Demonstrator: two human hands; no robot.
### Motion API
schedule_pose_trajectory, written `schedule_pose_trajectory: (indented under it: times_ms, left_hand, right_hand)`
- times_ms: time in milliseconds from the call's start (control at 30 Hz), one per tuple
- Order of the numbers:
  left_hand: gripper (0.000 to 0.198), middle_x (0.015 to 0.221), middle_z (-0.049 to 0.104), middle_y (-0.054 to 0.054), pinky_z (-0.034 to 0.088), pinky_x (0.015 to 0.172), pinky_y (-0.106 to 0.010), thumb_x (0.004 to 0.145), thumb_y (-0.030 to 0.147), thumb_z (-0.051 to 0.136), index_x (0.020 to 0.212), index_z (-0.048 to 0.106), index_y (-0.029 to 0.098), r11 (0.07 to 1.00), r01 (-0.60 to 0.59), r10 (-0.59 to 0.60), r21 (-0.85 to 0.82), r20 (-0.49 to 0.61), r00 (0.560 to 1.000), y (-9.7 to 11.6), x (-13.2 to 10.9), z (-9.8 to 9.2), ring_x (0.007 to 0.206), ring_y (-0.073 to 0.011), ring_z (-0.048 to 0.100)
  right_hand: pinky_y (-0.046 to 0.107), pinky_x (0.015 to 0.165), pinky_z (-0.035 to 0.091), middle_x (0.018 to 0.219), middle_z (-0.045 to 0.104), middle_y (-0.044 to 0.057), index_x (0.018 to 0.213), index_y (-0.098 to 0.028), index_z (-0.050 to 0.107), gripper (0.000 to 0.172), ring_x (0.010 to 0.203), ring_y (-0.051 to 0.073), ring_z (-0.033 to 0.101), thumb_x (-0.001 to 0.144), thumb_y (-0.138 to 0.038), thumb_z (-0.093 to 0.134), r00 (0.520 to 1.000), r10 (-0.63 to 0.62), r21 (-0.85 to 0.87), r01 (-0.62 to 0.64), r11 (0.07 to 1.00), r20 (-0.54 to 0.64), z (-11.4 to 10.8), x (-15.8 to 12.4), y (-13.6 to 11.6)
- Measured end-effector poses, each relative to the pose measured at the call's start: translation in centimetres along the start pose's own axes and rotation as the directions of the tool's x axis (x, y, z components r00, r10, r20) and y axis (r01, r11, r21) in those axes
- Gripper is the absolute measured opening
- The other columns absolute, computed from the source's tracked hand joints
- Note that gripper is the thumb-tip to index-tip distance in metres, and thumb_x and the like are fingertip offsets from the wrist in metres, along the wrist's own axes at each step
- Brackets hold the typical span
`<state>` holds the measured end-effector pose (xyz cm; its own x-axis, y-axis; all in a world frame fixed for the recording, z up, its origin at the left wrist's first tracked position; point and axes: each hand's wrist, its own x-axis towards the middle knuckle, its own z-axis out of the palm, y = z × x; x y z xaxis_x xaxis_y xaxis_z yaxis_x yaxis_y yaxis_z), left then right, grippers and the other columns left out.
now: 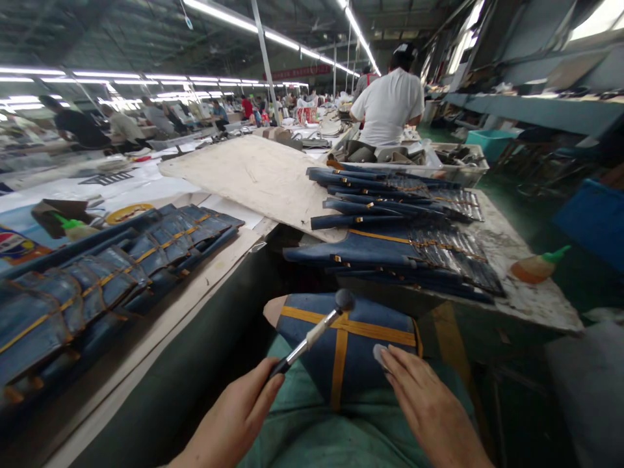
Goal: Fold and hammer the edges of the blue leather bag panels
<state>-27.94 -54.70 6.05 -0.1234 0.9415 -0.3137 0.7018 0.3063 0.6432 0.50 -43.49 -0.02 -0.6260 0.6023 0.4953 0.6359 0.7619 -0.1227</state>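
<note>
My left hand (248, 403) is wrapped round the dark grip of a hammer (312, 338) with a metal shaft and a round black head. The head is over a blue leather panel (312, 354) lying on my lap, crossed by yellow-orange strips (340, 364). I cannot tell whether head and panel touch. My right hand (419, 393) rests at the panel's right side, fingers stretched forward and close together. A small whitish cover or piece (380, 356) shows at its fingertips; its kind is unclear. Green cloth (287, 422) covers my lap under the panel.
Blue leather panels with yellow strips (141, 260) overlap on the left table; more blue panels (390, 244) are stacked ahead on the right table. A green-tipped glue bottle (536, 268) lies by that table's right edge. A person in a white shirt (394, 104) sits beyond.
</note>
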Motion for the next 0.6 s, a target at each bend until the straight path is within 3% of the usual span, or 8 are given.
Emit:
schedule_pose_trajectory:
  times_ms: [67,167,333,500,600]
  left_hand:
    - [0.036,0.094,0.062,-0.003,0.044,0.075,-0.022,0.092,0.048,0.026,0.103,0.05,0.023,0.999,-0.028,0.029,-0.033,0.019,0.999,0.6,0.4,0.2,0.086,-0.0155,0.059]
    - [0.033,0.087,0.063,-0.002,0.044,0.072,-0.023,0.091,0.046,0.03,0.095,0.053,0.023,0.997,-0.04,0.034,0.066,0.09,0.995,1.5,1.1,0.6,0.08,-0.0157,0.06]
    - [0.034,0.086,0.062,-0.002,0.042,0.069,-0.023,0.093,0.045,0.027,0.097,0.052,0.024,0.982,-0.125,0.111,0.143,0.101,0.989,3.6,2.2,1.4,0.078,-0.0157,0.059]
    - [0.032,0.081,0.062,-0.001,0.039,0.059,-0.025,0.093,0.046,0.027,0.09,0.049,0.023,0.932,-0.211,0.168,0.294,0.165,0.972,5.8,2.9,1.8,0.071,-0.0173,0.059]
    - [0.035,0.085,0.062,-0.001,0.039,0.059,-0.024,0.093,0.048,0.024,0.092,0.049,0.024,0.926,-0.264,0.23,0.268,0.153,0.961,6.6,2.9,1.6,0.072,-0.0162,0.059]
  right_hand:
    - [0.03,0.083,0.051,0.113,0.059,0.007,0.121,-0.016,0.053,0.037,0.101,0.019,0.056,0.099,-0.028,0.027,1.0,0.001,-0.006,-0.001,1.0,0.0,-0.2,-0.1,-0.2]
    - [0.03,0.084,0.051,0.113,0.059,0.007,0.12,-0.016,0.055,0.037,0.101,0.018,0.057,0.098,-0.028,0.027,1.0,0.001,-0.018,-0.002,1.0,-0.019,-0.3,-0.3,-0.4]
    - [0.03,0.084,0.051,0.116,0.058,0.006,0.121,-0.018,0.054,0.037,0.103,0.019,0.056,0.098,-0.027,0.027,1.0,-0.023,-0.064,0.022,0.998,-0.02,0.0,-0.5,-0.4]
    - [0.029,0.081,0.051,0.114,0.059,0.005,0.118,-0.016,0.055,0.036,0.102,0.018,0.057,0.097,-0.026,0.027,0.992,-0.111,-0.119,0.103,0.988,-0.063,0.2,-0.5,0.0]
    - [0.029,0.079,0.051,0.113,0.06,0.006,0.114,-0.015,0.056,0.035,0.1,0.019,0.058,0.097,-0.026,0.027,0.979,-0.185,-0.13,0.174,0.976,-0.082,0.3,-0.4,0.4]
